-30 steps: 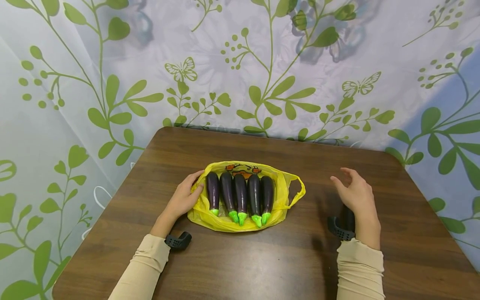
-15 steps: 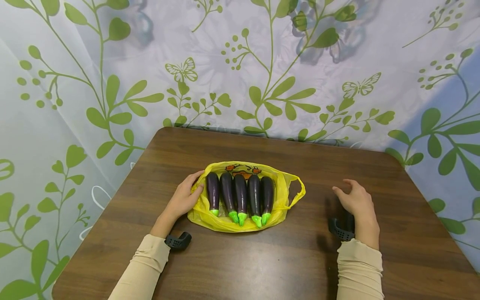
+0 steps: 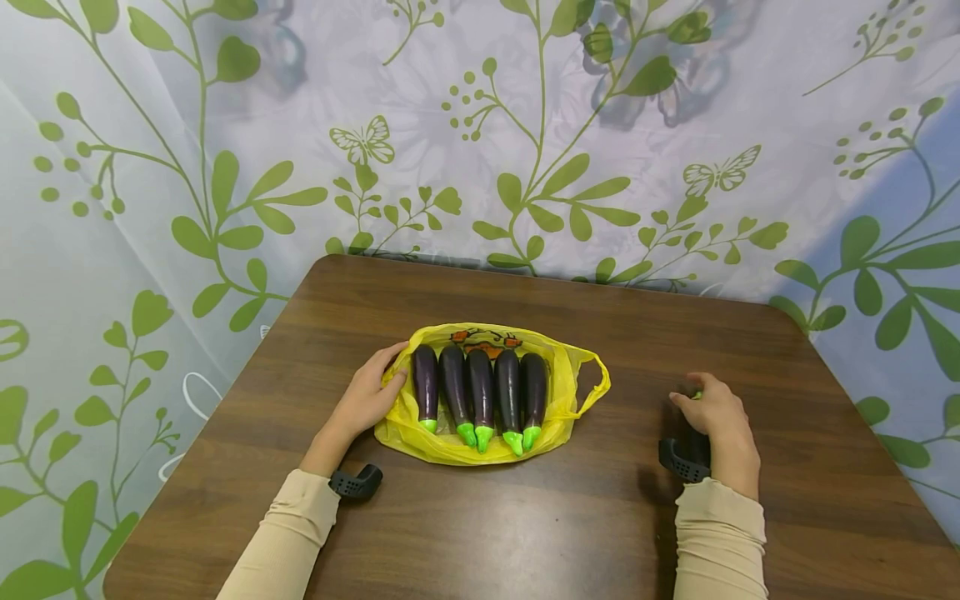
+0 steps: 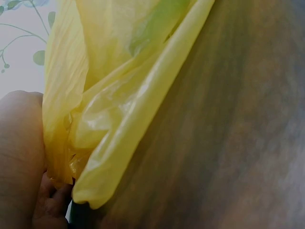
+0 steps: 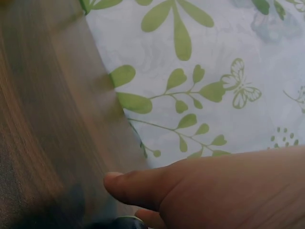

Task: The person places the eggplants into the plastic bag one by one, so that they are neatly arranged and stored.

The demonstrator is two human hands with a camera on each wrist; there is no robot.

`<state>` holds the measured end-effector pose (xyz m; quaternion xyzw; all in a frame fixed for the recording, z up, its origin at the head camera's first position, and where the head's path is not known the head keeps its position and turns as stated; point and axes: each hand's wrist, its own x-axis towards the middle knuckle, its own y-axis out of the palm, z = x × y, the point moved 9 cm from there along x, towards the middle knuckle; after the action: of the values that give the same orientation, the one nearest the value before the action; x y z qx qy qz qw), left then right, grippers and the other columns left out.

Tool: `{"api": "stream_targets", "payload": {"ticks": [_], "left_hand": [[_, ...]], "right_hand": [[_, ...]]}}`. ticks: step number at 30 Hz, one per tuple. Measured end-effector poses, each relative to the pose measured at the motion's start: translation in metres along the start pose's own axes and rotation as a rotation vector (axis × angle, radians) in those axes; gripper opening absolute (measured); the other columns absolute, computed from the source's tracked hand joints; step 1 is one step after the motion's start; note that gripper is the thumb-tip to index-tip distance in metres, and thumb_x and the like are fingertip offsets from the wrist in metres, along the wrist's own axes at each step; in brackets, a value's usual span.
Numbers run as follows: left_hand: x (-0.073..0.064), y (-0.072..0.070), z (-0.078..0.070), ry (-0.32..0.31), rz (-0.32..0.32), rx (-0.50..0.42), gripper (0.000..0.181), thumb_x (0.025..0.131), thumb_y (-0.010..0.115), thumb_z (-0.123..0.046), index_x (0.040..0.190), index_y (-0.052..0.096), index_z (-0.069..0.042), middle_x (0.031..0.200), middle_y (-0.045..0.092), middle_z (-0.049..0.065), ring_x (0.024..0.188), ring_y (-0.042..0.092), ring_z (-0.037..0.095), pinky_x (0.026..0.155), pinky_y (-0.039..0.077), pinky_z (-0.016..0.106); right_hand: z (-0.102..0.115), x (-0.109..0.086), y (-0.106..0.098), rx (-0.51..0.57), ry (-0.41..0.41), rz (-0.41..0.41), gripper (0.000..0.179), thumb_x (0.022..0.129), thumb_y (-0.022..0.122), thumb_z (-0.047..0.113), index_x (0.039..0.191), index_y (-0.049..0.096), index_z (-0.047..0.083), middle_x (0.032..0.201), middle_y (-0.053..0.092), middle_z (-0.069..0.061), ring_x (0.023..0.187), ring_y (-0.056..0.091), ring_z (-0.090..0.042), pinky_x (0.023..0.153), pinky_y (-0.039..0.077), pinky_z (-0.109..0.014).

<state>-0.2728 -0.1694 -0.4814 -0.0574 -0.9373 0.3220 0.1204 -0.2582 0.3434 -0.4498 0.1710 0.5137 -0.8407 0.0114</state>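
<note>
A yellow plastic bag (image 3: 564, 429) lies on the wooden table with its mouth spread. Several dark purple eggplants (image 3: 482, 387), their green ends toward the near edge, rest side by side in it. My left hand (image 3: 363, 400) holds the bag's left rim, thumb inside and fingers outside; some fingers are hidden. In the left wrist view the yellow bag film (image 4: 119, 119) fills the middle. Toward the right, my right hand (image 3: 723, 421) is bent over another eggplant (image 3: 698, 396). Its green end shows between the parted thumb and fingers; contact is hard to make out.
The brown wooden table (image 3: 495, 533) has rounded far corners. Behind it hangs a white curtain (image 3: 420, 167) printed with green leaves and butterflies. One bag handle (image 3: 597, 387) loops out to the right. A white cable (image 3: 197, 392) hangs off the table's left side.
My right hand has come lower and nearer to me, so the green end of the eggplant under it shows. My left hand, the bag and the eggplants inside it have stayed put.
</note>
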Motion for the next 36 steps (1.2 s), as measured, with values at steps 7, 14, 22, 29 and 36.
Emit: {"api": "stream_targets", "payload": {"ticks": [7, 14, 22, 29, 36], "left_hand": [[0.000, 0.000, 0.000, -0.003, -0.003, 0.000, 0.050, 0.107, 0.053, -0.020, 0.155, 0.045, -0.011, 0.152, 0.050, 0.018, 0.142, 0.047, 0.038, 0.115, 0.040, 0.058], [0.000, -0.001, -0.001, -0.001, -0.001, -0.002, 0.049, 0.107, 0.053, -0.020, 0.155, 0.045, -0.011, 0.152, 0.051, 0.018, 0.141, 0.048, 0.038, 0.114, 0.040, 0.058], [0.000, 0.000, -0.002, 0.001, 0.004, 0.001, 0.049, 0.107, 0.052, -0.020, 0.155, 0.045, -0.011, 0.152, 0.050, 0.018, 0.141, 0.048, 0.039, 0.114, 0.040, 0.059], [-0.001, 0.000, -0.001, 0.002, 0.005, 0.001, 0.050, 0.107, 0.052, -0.019, 0.155, 0.045, -0.010, 0.152, 0.050, 0.019, 0.141, 0.048, 0.039, 0.113, 0.041, 0.059], [-0.001, -0.001, -0.002, 0.008, 0.000, -0.001, 0.050, 0.107, 0.053, -0.019, 0.155, 0.045, -0.009, 0.152, 0.050, 0.019, 0.141, 0.048, 0.039, 0.114, 0.040, 0.059]], "right_hand": [[-0.002, 0.000, -0.001, 0.014, 0.017, -0.016, 0.059, 0.103, 0.053, 0.021, 0.152, 0.033, -0.007, 0.147, 0.037, -0.043, 0.131, 0.033, -0.067, 0.106, 0.032, -0.074], [-0.003, 0.001, -0.002, 0.020, 0.020, -0.044, 0.057, 0.102, 0.055, 0.018, 0.151, 0.037, -0.005, 0.149, 0.036, -0.043, 0.131, 0.033, -0.067, 0.106, 0.033, -0.074], [0.000, -0.001, -0.004, 0.040, 0.007, -0.082, 0.057, 0.103, 0.054, 0.018, 0.152, 0.037, -0.005, 0.149, 0.037, -0.042, 0.131, 0.035, -0.066, 0.106, 0.033, -0.074], [0.007, -0.004, -0.006, 0.053, -0.021, -0.101, 0.057, 0.104, 0.054, 0.018, 0.154, 0.037, -0.004, 0.150, 0.037, -0.042, 0.132, 0.034, -0.066, 0.106, 0.030, -0.076], [0.018, -0.006, -0.013, 0.068, -0.062, -0.141, 0.057, 0.105, 0.052, 0.019, 0.155, 0.038, -0.003, 0.152, 0.038, -0.039, 0.130, 0.036, -0.066, 0.104, 0.033, -0.075]]}}
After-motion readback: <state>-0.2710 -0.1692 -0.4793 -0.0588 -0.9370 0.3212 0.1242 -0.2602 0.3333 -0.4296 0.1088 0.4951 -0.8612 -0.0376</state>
